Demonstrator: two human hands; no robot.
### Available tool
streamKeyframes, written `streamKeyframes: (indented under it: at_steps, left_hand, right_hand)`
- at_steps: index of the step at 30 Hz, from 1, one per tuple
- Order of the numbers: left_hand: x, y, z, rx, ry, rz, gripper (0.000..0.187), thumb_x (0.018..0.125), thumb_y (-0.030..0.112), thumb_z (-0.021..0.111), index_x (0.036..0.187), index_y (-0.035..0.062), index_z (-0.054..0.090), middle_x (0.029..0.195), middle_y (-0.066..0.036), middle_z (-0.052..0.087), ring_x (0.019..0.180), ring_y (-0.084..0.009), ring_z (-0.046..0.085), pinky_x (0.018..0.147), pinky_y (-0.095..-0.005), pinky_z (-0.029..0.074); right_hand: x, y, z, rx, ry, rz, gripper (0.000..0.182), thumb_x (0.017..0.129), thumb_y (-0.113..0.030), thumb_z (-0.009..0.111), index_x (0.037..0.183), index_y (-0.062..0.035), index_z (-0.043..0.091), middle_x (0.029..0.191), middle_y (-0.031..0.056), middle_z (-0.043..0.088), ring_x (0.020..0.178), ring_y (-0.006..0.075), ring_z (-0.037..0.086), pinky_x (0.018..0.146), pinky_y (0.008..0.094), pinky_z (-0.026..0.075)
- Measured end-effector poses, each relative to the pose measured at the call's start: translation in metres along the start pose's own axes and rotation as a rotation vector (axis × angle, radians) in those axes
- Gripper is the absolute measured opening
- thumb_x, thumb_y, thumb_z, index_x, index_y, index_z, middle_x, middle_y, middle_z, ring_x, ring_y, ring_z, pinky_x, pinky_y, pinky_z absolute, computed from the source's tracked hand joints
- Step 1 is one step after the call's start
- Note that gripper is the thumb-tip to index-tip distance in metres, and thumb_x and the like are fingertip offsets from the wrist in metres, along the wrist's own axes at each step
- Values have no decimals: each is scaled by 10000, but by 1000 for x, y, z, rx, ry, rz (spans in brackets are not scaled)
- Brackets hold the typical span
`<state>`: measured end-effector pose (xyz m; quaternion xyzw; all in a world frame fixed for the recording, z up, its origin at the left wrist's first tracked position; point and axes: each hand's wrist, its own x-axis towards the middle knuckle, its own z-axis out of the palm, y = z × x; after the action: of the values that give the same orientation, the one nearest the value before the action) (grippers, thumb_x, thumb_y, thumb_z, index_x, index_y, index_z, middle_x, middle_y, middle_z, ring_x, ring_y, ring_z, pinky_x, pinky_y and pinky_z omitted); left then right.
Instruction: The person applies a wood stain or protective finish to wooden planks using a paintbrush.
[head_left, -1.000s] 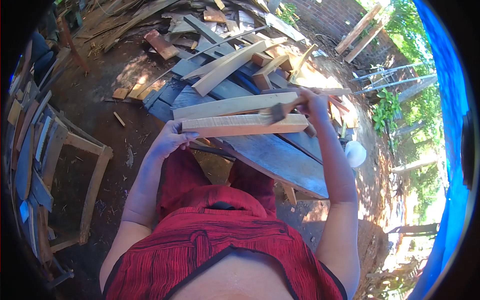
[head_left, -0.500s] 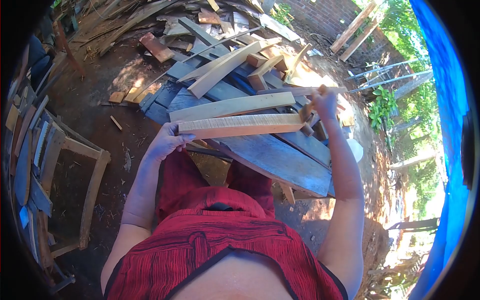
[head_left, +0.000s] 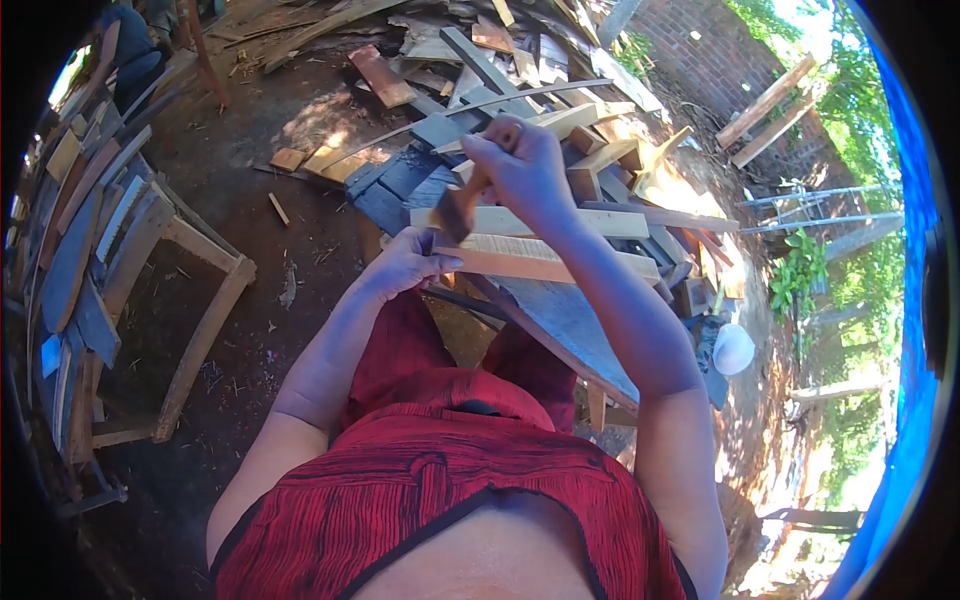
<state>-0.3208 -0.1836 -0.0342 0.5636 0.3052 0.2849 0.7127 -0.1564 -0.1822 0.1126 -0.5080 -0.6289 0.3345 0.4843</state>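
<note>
My left hand (head_left: 405, 265) pinches the near-left end of a pale wooden board (head_left: 550, 262), which lies crosswise in front of me. Raised over that same end, my right hand (head_left: 525, 175) is wrapped around the handle of a paintbrush (head_left: 458, 208). The brush's flat brown head points down and left, its tip right at the board's upper face near my left fingers. My right forearm covers part of the board. Just beyond lies a second pale board (head_left: 600, 222), and a wide greyish wooden panel (head_left: 570, 325) rests underneath.
Offcuts and planks (head_left: 580, 110) are heaped ahead. On the left stands a wooden frame (head_left: 205, 320) beside stacked slats (head_left: 75, 280). A white round container (head_left: 733, 350) sits to the right. Farther off are a brick wall (head_left: 690, 75) and a blue tarp (head_left: 900, 400).
My right hand has swept left with the paintbrush from the board's far right end to its left end. My left hand stays on the board, and the view has shifted somewhat.
</note>
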Motion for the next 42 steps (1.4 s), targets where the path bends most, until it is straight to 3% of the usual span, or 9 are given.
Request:
streamKeyframes:
  at_steps: [3,4,10,23,26,29,33,35,42]
  left_hand:
    - [-4,6,5,76,60,-44,262,764,140,709,968,11,609,692,2,579,546,-57,532,464,-193,416]
    - [-6,9,7,66,75,-6,258,762,143,711,959,8,612,682,2,576,538,-59,529,463,-195,417]
    - [-2,13,4,61,29,-14,250,748,149,725,930,8,628,655,-8,575,515,-55,510,458,-195,411]
    - [2,6,4,65,20,20,209,756,118,706,933,24,644,721,0,607,554,-37,515,452,-172,403]
    - [2,9,5,55,13,12,210,754,109,707,935,26,643,729,-3,612,555,-38,518,454,-172,410]
    - [3,8,4,52,11,19,209,752,106,708,934,27,642,730,-2,610,555,-37,518,452,-170,407]
    - [2,10,6,37,17,27,174,746,95,711,889,38,630,715,1,599,547,-47,525,453,-187,412]
    - [1,9,5,38,16,18,194,748,109,716,906,34,634,725,0,604,550,-42,521,454,-188,407]
    - [3,7,3,11,6,17,233,751,132,726,940,27,641,737,4,608,558,-40,514,458,-187,399]
  right_hand:
    - [1,-24,10,154,-6,133,209,815,-166,645,721,-14,536,600,39,570,486,85,564,418,216,444]
    - [4,-19,12,229,44,127,213,822,-187,657,740,-17,560,607,74,611,370,71,518,313,175,383]
    - [-12,20,-42,248,162,221,201,810,-162,661,716,-29,542,596,100,610,357,104,519,287,203,362]
    - [-108,106,-279,-226,708,293,164,816,-150,597,737,-6,587,565,74,596,374,90,513,319,205,367]
    - [-116,121,-314,-558,783,205,211,807,-170,625,686,-7,565,541,57,564,391,96,509,362,228,373]
    - [-113,111,-312,-973,660,182,238,792,-214,615,694,0,583,555,130,583,504,204,593,510,329,453]
    - [-93,109,-266,-951,578,168,240,793,-245,604,758,-9,580,576,158,578,571,250,609,572,371,457]
    - [-83,89,-226,-1039,372,131,245,796,-258,604,775,-16,571,595,161,587,557,265,599,566,380,456]
    - [-37,35,-98,-404,163,88,205,824,-198,626,748,-22,551,581,61,572,541,117,556,532,295,440]
